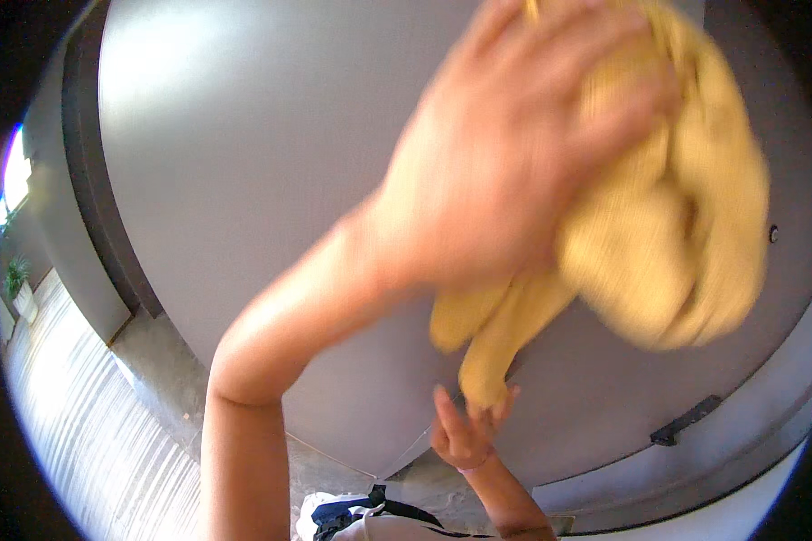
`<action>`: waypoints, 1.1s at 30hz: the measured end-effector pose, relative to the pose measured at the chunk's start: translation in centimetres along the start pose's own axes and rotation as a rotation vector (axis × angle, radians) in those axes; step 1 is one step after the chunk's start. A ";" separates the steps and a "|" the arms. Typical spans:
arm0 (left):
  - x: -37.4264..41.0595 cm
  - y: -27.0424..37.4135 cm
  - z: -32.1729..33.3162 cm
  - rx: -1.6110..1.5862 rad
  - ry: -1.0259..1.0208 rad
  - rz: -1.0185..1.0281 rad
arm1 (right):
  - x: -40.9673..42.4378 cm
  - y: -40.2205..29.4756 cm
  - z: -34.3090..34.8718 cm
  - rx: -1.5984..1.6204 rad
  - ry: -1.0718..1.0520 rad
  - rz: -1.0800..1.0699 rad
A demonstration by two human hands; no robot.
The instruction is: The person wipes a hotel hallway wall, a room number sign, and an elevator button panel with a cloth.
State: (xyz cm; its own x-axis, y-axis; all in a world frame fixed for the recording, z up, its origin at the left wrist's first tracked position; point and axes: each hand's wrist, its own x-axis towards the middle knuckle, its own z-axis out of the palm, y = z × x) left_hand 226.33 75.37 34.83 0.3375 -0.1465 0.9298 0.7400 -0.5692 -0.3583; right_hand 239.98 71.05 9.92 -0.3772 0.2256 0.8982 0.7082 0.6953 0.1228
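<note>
Bunched yellow cloth (656,250) fills the upper right of the view, in front of a large grey door or wall panel (257,149). My left hand (507,149) is raised high and blurred, its fingers closed over the cloth's left side. A strip of the cloth hangs down towards my right hand (463,433), which is lower and farther off. Some right fingers are stretched out and others meet the strip's lower end; whether they grip it is hidden. A thin band circles the right wrist.
A dark bar-shaped fitting (687,420) is at the lower right, and a small round fitting (774,234) sits on the grey surface at the far right. Left lie a striped floor or rug (101,419), a potted plant (24,297) and a bright window (15,176).
</note>
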 end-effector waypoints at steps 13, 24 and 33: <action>-1.1 -5.6 0.9 0.081 0.192 -0.112 | -5.4 3.7 1.1 0.139 0.018 0.377; -13.7 6.7 2.4 -0.272 -0.264 0.384 | -3.4 2.7 1.8 0.138 0.087 0.510; -9.0 -3.3 -1.8 -0.088 -0.105 0.137 | 2.6 1.7 -1.2 0.382 0.401 0.873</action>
State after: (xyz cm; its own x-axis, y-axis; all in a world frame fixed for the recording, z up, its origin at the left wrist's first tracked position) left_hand 219.78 77.11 27.80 0.4935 -0.1451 0.8576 0.6308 -0.6191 -0.4678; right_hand 240.96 72.01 12.98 0.4534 0.5600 0.6935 0.3770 0.5845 -0.7185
